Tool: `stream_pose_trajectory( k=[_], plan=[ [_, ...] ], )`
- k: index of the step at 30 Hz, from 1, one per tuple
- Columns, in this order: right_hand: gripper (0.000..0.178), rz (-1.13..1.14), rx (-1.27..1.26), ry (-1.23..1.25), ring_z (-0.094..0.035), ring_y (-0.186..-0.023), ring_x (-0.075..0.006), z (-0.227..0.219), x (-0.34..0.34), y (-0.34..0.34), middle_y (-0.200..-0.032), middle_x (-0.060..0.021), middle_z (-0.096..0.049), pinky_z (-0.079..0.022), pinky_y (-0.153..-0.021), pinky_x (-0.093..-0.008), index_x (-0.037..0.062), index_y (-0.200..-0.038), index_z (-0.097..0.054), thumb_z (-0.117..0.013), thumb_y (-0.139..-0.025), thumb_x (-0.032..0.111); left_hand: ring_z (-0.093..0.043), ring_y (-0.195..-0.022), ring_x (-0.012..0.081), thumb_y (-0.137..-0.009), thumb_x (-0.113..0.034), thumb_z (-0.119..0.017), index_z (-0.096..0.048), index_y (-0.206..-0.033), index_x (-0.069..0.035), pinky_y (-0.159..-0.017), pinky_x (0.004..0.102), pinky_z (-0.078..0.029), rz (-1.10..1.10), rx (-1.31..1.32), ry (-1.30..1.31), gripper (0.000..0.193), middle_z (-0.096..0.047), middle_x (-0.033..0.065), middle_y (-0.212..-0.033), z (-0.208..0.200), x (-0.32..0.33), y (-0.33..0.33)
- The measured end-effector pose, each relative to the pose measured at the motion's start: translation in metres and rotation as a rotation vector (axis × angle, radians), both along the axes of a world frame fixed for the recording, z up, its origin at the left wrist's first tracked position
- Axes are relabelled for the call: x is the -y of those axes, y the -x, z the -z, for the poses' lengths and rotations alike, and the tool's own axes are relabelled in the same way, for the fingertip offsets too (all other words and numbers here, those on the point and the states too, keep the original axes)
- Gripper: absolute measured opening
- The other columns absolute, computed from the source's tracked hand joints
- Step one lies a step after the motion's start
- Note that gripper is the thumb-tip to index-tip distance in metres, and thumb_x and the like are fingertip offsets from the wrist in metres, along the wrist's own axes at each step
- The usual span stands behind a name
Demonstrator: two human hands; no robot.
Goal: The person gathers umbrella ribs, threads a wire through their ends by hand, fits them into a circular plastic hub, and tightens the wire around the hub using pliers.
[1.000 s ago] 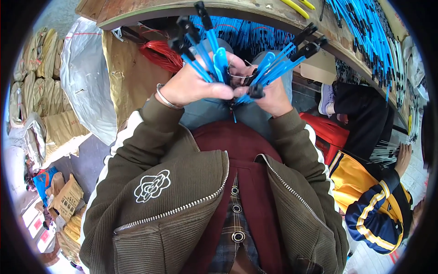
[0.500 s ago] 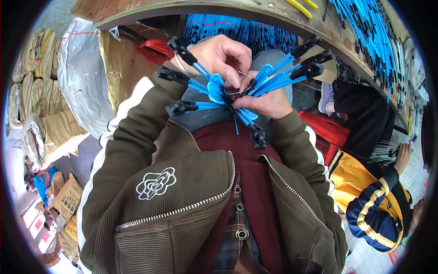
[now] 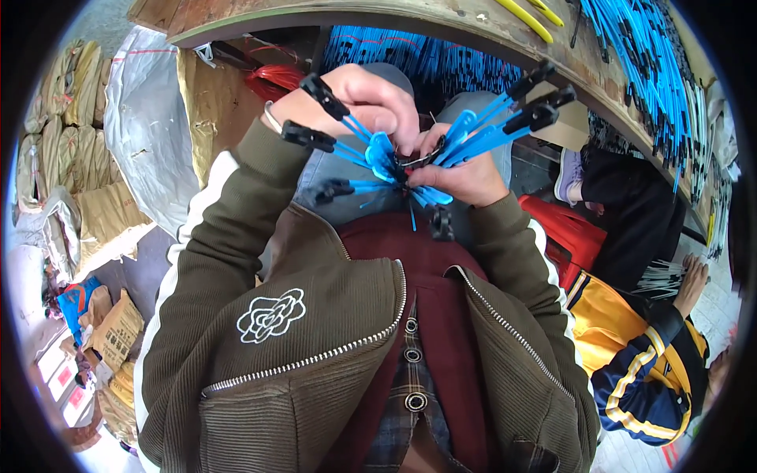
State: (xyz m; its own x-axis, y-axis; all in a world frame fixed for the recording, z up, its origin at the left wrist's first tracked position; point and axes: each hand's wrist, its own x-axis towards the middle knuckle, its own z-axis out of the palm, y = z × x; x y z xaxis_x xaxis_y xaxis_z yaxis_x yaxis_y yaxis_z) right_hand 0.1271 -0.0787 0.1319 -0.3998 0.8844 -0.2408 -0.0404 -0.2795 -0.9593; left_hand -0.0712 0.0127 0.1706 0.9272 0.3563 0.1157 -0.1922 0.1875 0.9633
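A cluster of blue plastic arms with black ends (image 3: 382,156) fans out from a dark hub above my lap. My right hand (image 3: 467,175) is closed round the hub's right side, its thumb pressed along the near edge. My left hand (image 3: 364,101) is bent over the hub from the far left, fingers curled and pinched close to it. Whatever those fingertips hold is too small to make out. A thin wire (image 3: 431,118) sticks up beside the right-hand fingers. Some of the lower black ends are blurred.
A wooden table (image 3: 465,27) crosses ahead, with yellow-handled tools (image 3: 530,17) and many blue rods (image 3: 631,59) on it. More blue rods (image 3: 378,47) lie beneath. Red strands (image 3: 272,79) are at left. A co-worker's sleeve (image 3: 646,386) and hand (image 3: 694,280) are at right.
My left hand has drawn back slightly up and left from the hub, its fingers curling more. The cluster has shifted a little, and its nearest black end sits higher. My right hand keeps its hold.
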Motion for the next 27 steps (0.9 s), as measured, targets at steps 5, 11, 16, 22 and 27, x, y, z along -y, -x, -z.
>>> stream_pose_trajectory(
  k=[5,11,16,22,27],
  plan=[
    [0.03,-0.086,-0.027,-0.194,-0.062,-0.088,-0.021,0.005,-0.005,0.002,-0.096,-0.0163,-0.064,-0.051,-0.072,-0.033,0.0033,-0.072,-0.05,-0.077,-0.059,-0.002,-0.058,-0.082,0.0167,-0.082,-0.009,-0.058,-0.061,-0.081,0.003,-0.075,0.0285,-0.045,-0.152,0.163,-0.154,0.012,-0.063,0.01,-0.086,0.015,0.005,0.024],
    [0.028,-0.128,-0.102,-0.066,-0.059,-0.094,-0.0222,0.016,-0.001,-0.001,-0.103,-0.0192,-0.061,-0.05,-0.075,-0.0339,0.003,-0.077,-0.048,-0.07,-0.064,-0.009,-0.058,-0.084,0.0184,-0.083,-0.015,-0.059,-0.059,-0.09,0.002,-0.076,0.0314,-0.046,-0.473,0.043,-0.06,0.019,-0.062,0.0113,-0.09,-0.025,-0.015,0.025],
    [0.026,-0.141,-0.155,-0.016,-0.058,-0.095,-0.0219,0.012,-0.012,-0.006,-0.107,-0.0195,-0.059,-0.05,-0.076,-0.0335,0.0028,-0.078,-0.048,-0.068,-0.067,-0.011,-0.057,-0.083,0.0137,-0.083,-0.013,-0.059,-0.055,-0.102,0.002,-0.075,0.0284,-0.046,-0.701,-0.304,-0.42,0.024,-0.061,0.0058,-0.093,-0.091,-0.098,0.016],
    [0.027,-0.115,-0.256,0.065,-0.058,-0.084,-0.0123,0.018,-0.026,-0.011,-0.093,-0.0089,-0.063,-0.048,-0.074,-0.0269,0.0019,-0.093,-0.059,-0.071,-0.07,0.0,-0.062,-0.08,0.0216,-0.081,-0.012,-0.059,-0.058,-0.1,-0.002,-0.071,0.0307,-0.049,-0.889,-0.618,-1.327,0.021,-0.064,0.0125,-0.089,-0.1,-0.268,-0.034],
    [0.032,-0.103,-0.319,0.061,-0.057,-0.081,-0.0077,0.031,-0.035,-0.018,-0.088,-0.0031,-0.065,-0.046,-0.075,-0.0246,0.0025,-0.101,-0.064,-0.074,-0.071,0.008,-0.061,-0.086,0.0339,-0.079,-0.018,-0.056,-0.061,-0.095,-0.006,-0.076,0.0405,-0.049,-1.131,-0.805,-1.38,0.021,-0.062,0.0198,-0.094,-0.096,-0.355,-0.103]
  ],
)
